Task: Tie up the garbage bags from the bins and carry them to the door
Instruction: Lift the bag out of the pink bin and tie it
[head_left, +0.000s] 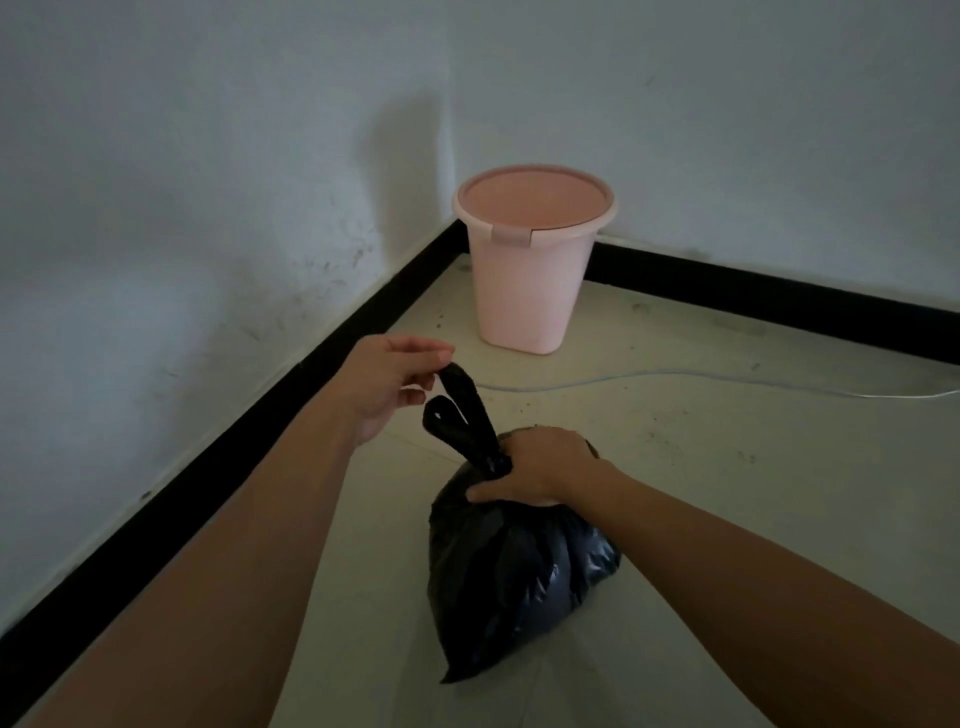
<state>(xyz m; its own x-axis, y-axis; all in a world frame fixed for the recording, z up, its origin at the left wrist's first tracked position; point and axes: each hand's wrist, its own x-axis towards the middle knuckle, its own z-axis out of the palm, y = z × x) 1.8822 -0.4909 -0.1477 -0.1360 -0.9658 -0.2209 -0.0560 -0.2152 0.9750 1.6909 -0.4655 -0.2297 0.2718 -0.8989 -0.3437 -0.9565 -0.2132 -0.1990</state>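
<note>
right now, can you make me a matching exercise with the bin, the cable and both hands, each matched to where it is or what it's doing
Things:
1 pink bin
2 white cable
3 left hand
4 right hand

Places or states:
a holds the garbage bag at its neck
b stands in the corner
c pinches a loop at the bag's top
d lies across the floor

Pairs: 1-b, 2-d, 3-c, 4-a

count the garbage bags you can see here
1. The black garbage bag lies on the floor before the pink bin; the right hand grips its neck, the left hand pinches a loop. No bag shows in the bin, though its bottom is hidden.
</note>
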